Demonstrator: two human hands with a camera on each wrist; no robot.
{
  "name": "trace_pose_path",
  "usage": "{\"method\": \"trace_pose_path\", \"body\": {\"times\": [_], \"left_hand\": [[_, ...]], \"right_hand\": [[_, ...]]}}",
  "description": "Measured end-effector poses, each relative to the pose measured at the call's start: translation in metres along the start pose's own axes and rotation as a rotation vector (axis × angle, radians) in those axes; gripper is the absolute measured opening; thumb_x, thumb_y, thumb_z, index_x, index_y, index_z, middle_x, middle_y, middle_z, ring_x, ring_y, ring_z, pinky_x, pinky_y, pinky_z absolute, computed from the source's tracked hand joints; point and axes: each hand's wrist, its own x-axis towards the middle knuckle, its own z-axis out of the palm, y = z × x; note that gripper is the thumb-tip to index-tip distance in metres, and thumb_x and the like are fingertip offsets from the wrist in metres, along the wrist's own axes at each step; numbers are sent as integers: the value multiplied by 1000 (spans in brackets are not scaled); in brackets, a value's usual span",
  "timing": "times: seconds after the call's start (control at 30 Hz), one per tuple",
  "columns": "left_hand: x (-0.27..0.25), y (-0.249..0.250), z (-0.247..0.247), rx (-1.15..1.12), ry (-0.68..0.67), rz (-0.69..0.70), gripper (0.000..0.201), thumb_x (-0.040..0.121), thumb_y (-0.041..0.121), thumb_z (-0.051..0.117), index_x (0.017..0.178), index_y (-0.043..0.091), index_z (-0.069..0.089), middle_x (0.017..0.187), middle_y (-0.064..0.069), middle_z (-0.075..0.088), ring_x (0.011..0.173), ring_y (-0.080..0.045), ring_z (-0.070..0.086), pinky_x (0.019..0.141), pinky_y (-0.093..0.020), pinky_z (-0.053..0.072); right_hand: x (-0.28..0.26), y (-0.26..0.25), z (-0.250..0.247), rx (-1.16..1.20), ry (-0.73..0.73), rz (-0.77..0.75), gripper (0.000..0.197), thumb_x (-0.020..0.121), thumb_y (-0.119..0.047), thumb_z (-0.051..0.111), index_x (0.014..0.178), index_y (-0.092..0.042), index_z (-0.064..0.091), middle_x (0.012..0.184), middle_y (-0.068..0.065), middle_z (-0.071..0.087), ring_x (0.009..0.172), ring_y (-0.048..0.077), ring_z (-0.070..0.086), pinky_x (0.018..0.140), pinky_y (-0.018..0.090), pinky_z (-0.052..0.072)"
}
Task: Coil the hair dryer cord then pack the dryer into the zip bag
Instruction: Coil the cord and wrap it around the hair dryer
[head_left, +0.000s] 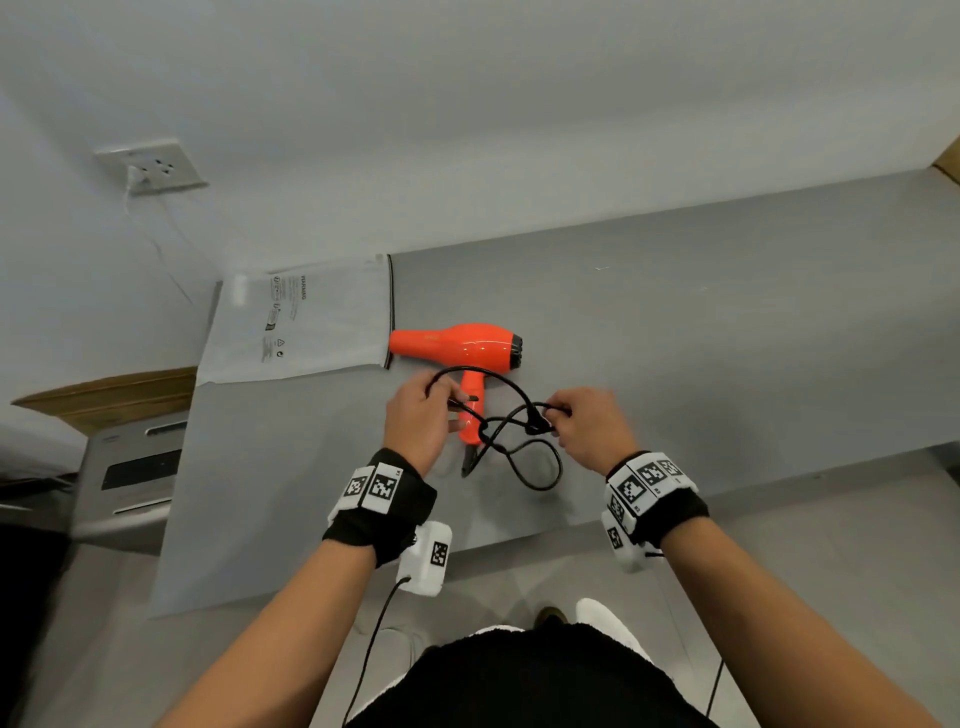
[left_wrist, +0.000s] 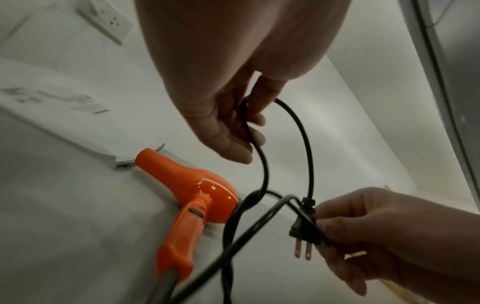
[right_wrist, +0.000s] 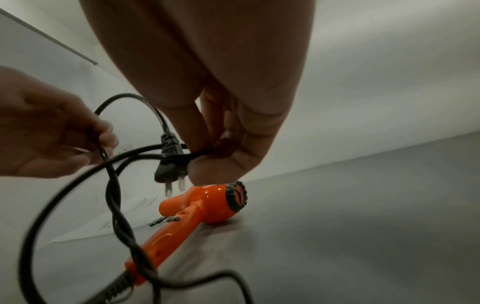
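Right hand (head_left: 584, 423) grip: fingers and thumb pinched on the black cord (head_left: 524, 452) right at the plug (left_wrist: 303, 228), prongs pointing down in both wrist views. Left hand (head_left: 421, 421) grip: fingers curled round a raised bend of the same cord, a short arc of cord spanning from this grip to the plug. Both grips clenched on cord; neither touches the dryer body.

Below and between the two grips the strands cross and twist round each other, then drop to a loose loop lying on the desk (head_left: 727, 338), on the person's side of both grips. No tidy coil yet; judged early in the coiling step.

Hair dryer (head_left: 462, 348), orange, lies on its side on the desk, beyond the grips. Barrel long axis runs left to right, nozzle toward the left grip's side, rear grille toward the right; handle points back at the person and ends between the grips, where the cord leaves it. Left grip is nearer the handle, nearly over it.

Zip bag (head_left: 301, 325) lies flat, further out left of the left grip, its zip edge just at the nozzle. Judgement: dryer would enter nozzle-first, leftward.
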Motion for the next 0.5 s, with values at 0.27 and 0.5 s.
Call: {"method": "trace_pose_path", "body": {"times": [0.27,0.5], "left_hand": [[-11,25,0,473,-503,319,20,97,26,61,78,20,63,58,13,55,56,-3,48,63,-23,41],[-4,28,-3,87,-305,341,24,107,13,43,94,-2,56,56,9,46,60,-18,52,69,-32,50]], "right_hand": [[-6,-2,13,-29,-18,-84,20,95,-14,59,94,-6,77,80,17,74,76,34,67,75,42,53],[-9,17,24,111,-90,80,18,94,-11,58,101,-8,74,81,10,69,72,29,66,79,48,59]]}}
